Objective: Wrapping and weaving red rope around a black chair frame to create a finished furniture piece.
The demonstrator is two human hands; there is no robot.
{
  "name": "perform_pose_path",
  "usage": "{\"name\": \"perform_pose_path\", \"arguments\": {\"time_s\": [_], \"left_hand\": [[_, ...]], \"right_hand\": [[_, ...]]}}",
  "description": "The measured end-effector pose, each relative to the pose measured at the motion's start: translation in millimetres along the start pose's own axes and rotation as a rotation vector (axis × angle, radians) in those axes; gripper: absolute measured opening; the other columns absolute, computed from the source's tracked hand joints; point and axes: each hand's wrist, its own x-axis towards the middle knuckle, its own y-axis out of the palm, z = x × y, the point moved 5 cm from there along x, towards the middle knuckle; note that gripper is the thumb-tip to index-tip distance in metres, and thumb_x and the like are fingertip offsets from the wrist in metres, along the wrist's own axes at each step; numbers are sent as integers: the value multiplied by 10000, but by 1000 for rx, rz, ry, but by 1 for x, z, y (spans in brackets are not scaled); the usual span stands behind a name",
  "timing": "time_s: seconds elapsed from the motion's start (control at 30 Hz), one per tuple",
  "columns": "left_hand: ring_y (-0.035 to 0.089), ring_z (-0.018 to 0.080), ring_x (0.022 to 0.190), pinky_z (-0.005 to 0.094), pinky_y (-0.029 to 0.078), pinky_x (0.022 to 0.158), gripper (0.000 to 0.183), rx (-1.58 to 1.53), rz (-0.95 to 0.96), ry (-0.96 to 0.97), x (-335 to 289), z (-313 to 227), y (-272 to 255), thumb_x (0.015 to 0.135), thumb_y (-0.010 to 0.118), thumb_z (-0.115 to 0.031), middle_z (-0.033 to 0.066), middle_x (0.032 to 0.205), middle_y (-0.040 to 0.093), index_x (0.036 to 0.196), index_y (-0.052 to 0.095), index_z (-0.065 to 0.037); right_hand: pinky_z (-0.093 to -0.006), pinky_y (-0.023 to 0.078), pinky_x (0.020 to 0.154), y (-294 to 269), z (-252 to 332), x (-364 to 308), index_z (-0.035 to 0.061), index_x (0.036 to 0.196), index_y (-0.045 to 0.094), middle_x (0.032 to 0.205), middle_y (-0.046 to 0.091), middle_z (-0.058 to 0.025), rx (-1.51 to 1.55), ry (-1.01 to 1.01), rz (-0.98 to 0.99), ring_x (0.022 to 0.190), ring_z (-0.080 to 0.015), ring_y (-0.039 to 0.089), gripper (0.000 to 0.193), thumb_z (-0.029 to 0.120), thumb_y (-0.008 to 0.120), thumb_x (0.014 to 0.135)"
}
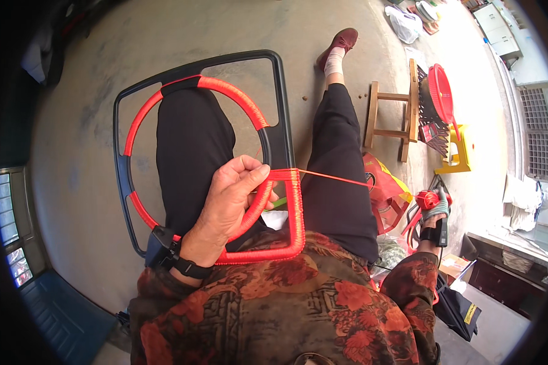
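Note:
A black frame (pixel 279 85), roughly square with a ring inside it, rests across my lap. Glossy red cord (pixel 297 222) is wound tightly round its near right corner and round several stretches of the ring. My left hand (pixel 225 188) is closed on the ring's right side, thumb pressed at the bar where the winding meets black plastic. From there a single red strand (pixel 335 177) runs taut to the right. Far out at the right, my right hand (pixel 436 210), in a grey glove, grips a red bundle of cord (pixel 427 199); its fingers are partly hidden.
A red and yellow bag (pixel 385 191) stands beside my right leg. Beyond it are a wooden stool (pixel 388 115), a red basket (pixel 441 91) and a yellow stool (pixel 458 149). A black bag (pixel 460 310) lies by my right elbow. Concrete floor (pixel 85 152) stretches out at the left.

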Motion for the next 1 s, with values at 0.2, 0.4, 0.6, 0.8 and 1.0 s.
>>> {"name": "perform_pose_path", "arguments": {"time_s": [0.2,0.4,0.6,0.8,1.0], "left_hand": [[661,138,787,287,566,663,115,22,-49,34,2,-1,5,973,572,-182,55,881,655,974,545,-69],[636,104,859,244,520,757,163,233,-70,147,4,4,-3,993,506,-135,44,969,643,1096,551,-16],[598,93,928,238,497,811,261,198,-30,98,5,1,5,957,535,-50,50,1042,609,1207,515,24],[559,132,1066,271,457,946,395,651,-354,822,-18,-29,16,834,580,83,95,1146,559,1220,509,33],[537,221,1165,326,455,1006,606,738,-217,970,-31,-36,24,751,573,154,164,1270,501,1321,401,39]], "right_hand": [[-403,526,855,105,-1,-112,23,1144,572,1073,651,-143,-346,-25,541,961,-262,638,330,227,651,897],[-368,523,796,243,-111,-296,32,1159,609,919,682,-173,-1515,-552,1697,868,-300,675,559,374,778,751],[-363,531,684,303,-173,-333,40,1272,474,868,673,-157,-955,-215,1556,756,-261,672,566,86,731,770],[-383,462,980,321,-138,-314,0,1318,435,1191,581,-188,-563,-554,996,1079,-300,595,682,75,756,721],[-503,353,1065,338,-139,-391,96,1203,603,1283,544,-148,-954,-1323,1353,1250,-415,451,629,184,751,598]]}}
